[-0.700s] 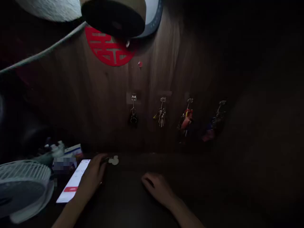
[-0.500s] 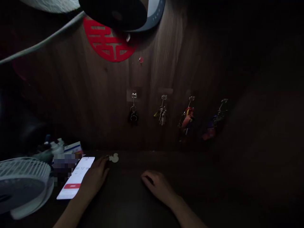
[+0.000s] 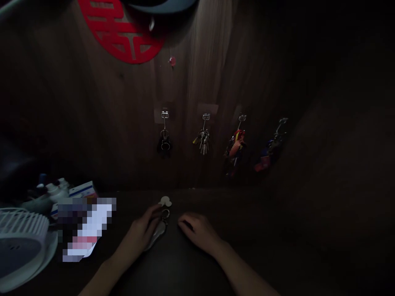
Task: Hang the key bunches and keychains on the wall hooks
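My left hand (image 3: 142, 227) rests on the dark tabletop with its fingers bent around a keychain (image 3: 159, 233). A metal ring, a shiny curved clasp-like piece and a pale three-lobed tag (image 3: 165, 201) show beyond its fingertips. What lies under the palm is hidden. To the right, my right hand (image 3: 199, 232) lies on the table with its fingers curled in and the thumb close to the index finger. Nothing shows in it. A small gap separates its fingertips from the keychain.
Several key bunches (image 3: 203, 142) hang from hooks on the wooden wall. Above them is a red cut-out decoration (image 3: 132, 51). On the left stand a white fan (image 3: 24, 242), small bottles (image 3: 57, 191), a box (image 3: 83, 190) and a lit phone (image 3: 91, 230), partly pixelated.
My left hand has moved right, away from the phone, with the keychain coming along toward the right hand. The right hand keeps its curled pose. The view has shifted slightly.
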A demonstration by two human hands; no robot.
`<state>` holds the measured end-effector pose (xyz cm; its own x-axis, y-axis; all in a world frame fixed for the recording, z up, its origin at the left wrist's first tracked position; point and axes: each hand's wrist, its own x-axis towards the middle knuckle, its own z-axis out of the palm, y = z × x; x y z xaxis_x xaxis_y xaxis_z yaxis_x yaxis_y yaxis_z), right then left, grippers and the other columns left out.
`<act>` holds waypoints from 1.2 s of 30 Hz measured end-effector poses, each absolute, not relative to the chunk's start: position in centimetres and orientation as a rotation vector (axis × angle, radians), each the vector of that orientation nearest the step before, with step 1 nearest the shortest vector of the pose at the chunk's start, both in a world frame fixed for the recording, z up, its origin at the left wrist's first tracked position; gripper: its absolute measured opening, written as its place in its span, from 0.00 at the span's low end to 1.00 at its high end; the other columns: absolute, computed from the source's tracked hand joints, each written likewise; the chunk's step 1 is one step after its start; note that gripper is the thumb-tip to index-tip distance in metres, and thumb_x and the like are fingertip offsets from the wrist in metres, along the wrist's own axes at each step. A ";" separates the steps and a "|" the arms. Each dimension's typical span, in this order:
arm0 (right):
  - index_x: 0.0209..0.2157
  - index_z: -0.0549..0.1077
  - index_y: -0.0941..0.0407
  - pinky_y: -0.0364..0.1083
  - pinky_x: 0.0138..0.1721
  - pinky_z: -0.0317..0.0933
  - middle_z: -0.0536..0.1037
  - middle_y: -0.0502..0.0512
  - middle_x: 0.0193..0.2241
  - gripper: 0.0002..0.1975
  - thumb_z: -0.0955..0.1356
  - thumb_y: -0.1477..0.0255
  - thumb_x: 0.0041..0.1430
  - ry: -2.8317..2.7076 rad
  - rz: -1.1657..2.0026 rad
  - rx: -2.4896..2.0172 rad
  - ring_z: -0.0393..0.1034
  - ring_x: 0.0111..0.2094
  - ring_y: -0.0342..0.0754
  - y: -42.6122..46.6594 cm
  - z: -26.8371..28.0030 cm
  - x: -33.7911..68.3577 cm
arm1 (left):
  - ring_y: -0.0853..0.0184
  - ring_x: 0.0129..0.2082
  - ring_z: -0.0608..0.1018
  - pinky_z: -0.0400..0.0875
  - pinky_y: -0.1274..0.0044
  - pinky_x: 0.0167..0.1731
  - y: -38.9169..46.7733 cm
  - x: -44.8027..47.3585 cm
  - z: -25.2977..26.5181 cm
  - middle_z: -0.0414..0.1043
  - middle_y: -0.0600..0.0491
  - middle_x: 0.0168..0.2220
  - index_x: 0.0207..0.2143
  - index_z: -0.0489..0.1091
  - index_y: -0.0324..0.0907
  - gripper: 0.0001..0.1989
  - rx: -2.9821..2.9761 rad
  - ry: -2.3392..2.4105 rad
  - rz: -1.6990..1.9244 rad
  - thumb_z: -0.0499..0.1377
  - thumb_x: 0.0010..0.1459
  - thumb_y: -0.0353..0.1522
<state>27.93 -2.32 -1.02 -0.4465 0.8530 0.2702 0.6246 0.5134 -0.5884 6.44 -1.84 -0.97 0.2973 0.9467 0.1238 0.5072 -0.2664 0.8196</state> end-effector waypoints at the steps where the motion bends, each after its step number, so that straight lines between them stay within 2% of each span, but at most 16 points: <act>1: 0.34 0.72 0.53 0.42 0.37 0.59 0.76 0.50 0.32 0.09 0.60 0.72 0.61 -2.215 0.556 -1.203 0.69 0.35 0.44 -2.3 -1.1 27.9 | 0.65 0.48 0.75 0.67 0.71 0.49 -2.0 6.9 -1.2 0.74 0.53 0.47 0.52 0.58 0.48 0.17 1.881 1.256 0.845 0.47 0.60 0.35; 5: 0.37 0.72 0.54 0.43 0.40 0.59 0.75 0.51 0.35 0.09 0.61 0.75 0.59 -2.207 0.540 -1.196 0.68 0.37 0.44 -2.1 -1.2 27.9 | 0.66 0.43 0.77 0.70 0.73 0.45 -2.3 8.0 -1.8 0.75 0.54 0.44 0.48 0.62 0.48 0.15 1.873 1.199 0.881 0.48 0.59 0.33; 9: 0.42 0.72 0.50 0.46 0.44 0.57 0.73 0.51 0.38 0.16 0.64 0.81 0.53 -2.344 0.505 -1.174 0.65 0.41 0.46 -2.1 -1.0 28.3 | 0.65 0.44 0.77 0.71 0.73 0.44 -2.4 8.2 -2.0 0.75 0.54 0.44 0.46 0.65 0.48 0.14 1.872 1.190 0.902 0.49 0.58 0.32; 13: 0.44 0.71 0.47 0.50 0.48 0.54 0.71 0.50 0.40 0.17 0.67 0.78 0.52 -2.407 0.509 -1.209 0.63 0.43 0.47 -2.2 -0.7 28.8 | 0.66 0.43 0.77 0.71 0.73 0.44 -2.3 8.1 -2.2 0.75 0.54 0.44 0.46 0.64 0.48 0.13 1.863 1.181 0.884 0.48 0.59 0.32; 18: 0.38 0.72 0.50 0.48 0.46 0.55 0.71 0.50 0.39 0.07 0.66 0.73 0.57 -2.421 0.514 -1.179 0.63 0.43 0.46 -2.1 -0.8 28.9 | 0.66 0.41 0.78 0.72 0.75 0.43 -2.3 8.1 -2.1 0.76 0.54 0.43 0.45 0.66 0.48 0.13 1.899 1.191 0.890 0.49 0.59 0.33; 25: 0.36 0.69 0.53 0.42 0.39 0.59 0.71 0.50 0.35 0.06 0.61 0.72 0.62 -2.235 0.622 -1.189 0.66 0.37 0.43 -1.9 -0.8 28.6 | 0.65 0.43 0.77 0.70 0.72 0.45 -2.5 8.3 -1.6 0.76 0.53 0.43 0.44 0.68 0.47 0.13 1.964 1.198 0.907 0.50 0.58 0.33; 31: 0.32 0.70 0.54 0.45 0.39 0.57 0.70 0.51 0.33 0.04 0.66 0.68 0.55 -2.160 0.469 -1.510 0.66 0.36 0.47 -2.1 -1.4 27.6 | 0.65 0.42 0.77 0.71 0.72 0.45 -2.5 8.3 -1.7 0.76 0.53 0.43 0.43 0.69 0.47 0.12 1.935 1.210 0.904 0.50 0.58 0.32; 36: 0.30 0.70 0.54 0.45 0.38 0.56 0.70 0.52 0.33 0.03 0.67 0.75 0.50 -2.158 0.403 -1.640 0.66 0.36 0.47 -2.4 -1.6 27.0 | 0.65 0.42 0.76 0.70 0.73 0.44 -2.4 8.3 -1.8 0.76 0.54 0.42 0.43 0.69 0.47 0.12 1.970 1.214 0.913 0.51 0.58 0.31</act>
<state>26.97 -2.41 -1.63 -0.2329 0.9626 0.1381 0.8478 0.2706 -0.4562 8.26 -2.45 -1.77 0.3309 0.9165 0.2247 0.4701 -0.3665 0.8029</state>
